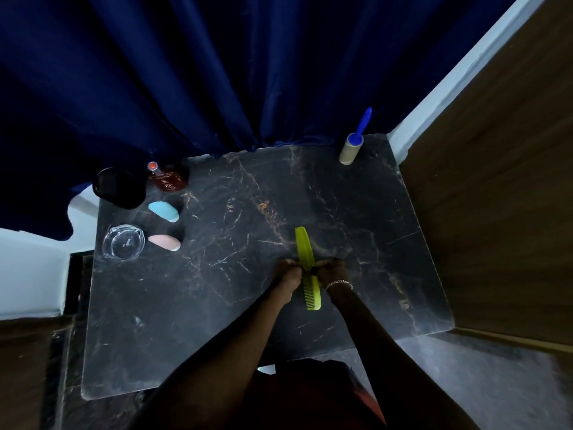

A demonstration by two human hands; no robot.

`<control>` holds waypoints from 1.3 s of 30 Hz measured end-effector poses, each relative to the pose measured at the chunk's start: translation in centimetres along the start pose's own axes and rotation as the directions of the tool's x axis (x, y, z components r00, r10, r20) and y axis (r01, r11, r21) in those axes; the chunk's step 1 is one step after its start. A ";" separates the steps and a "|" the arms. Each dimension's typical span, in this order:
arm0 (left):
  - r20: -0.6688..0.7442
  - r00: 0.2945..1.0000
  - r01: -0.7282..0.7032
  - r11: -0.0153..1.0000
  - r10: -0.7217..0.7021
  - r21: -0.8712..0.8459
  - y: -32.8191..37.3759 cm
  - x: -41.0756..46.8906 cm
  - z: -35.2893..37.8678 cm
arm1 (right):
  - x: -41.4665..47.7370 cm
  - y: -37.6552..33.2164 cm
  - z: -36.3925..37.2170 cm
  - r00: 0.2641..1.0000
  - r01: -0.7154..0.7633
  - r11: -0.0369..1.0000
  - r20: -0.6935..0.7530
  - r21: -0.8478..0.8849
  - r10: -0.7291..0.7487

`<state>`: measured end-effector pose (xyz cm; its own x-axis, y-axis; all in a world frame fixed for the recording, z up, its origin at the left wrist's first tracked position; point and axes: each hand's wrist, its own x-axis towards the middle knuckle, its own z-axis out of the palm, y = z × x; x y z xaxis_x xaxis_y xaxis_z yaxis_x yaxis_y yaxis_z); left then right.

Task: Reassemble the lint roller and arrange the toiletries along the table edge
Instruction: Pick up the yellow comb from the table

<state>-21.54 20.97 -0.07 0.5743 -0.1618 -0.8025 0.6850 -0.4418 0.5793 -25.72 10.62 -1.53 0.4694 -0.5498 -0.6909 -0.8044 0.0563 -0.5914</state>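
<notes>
A yellow-green comb (pixel 303 246) lies lengthwise over the middle of the dark marble table (pixel 217 305). My left hand (pixel 290 271) and my right hand (pixel 331 270) both pinch it at its middle, one on each side. The lint roller (pixel 350 148) stands upright at the far right corner, blue handle up, roll on the table. Along the left edge are a blue bottle (pixel 163 211) and a pink bottle (pixel 164 242), both lying down, and a red-brown perfume bottle (pixel 169 179).
A black round container (pixel 119 187) and a clear glass ashtray (pixel 123 242) sit at the left edge. A dark blue curtain (pixel 217 72) hangs behind the table. A wooden panel (pixel 496 197) borders the right side.
</notes>
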 end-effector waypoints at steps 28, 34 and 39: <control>-0.274 0.843 -0.373 0.869 0.464 0.324 3.0 3.5 -21.0 | -0.2 -14.3 18.2 0.944 0.219 0.976 0.256 -0.019 -0.207; -0.332 0.844 -0.325 0.894 0.421 0.307 3.5 5.7 -22.0 | 1.7 -16.4 20.6 0.933 0.308 0.938 0.244 -0.162 -0.264; -0.349 0.875 -0.219 0.917 0.336 0.333 3.7 7.6 -22.0 | 2.7 -17.0 22.1 0.923 0.357 0.900 0.242 -0.251 -0.299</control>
<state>-4.80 37.51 -0.83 0.8890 0.0181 -0.4575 0.3529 -0.6638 0.6594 -2.74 26.61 -2.59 0.7616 -0.3229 -0.5619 -0.6478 -0.3545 -0.6743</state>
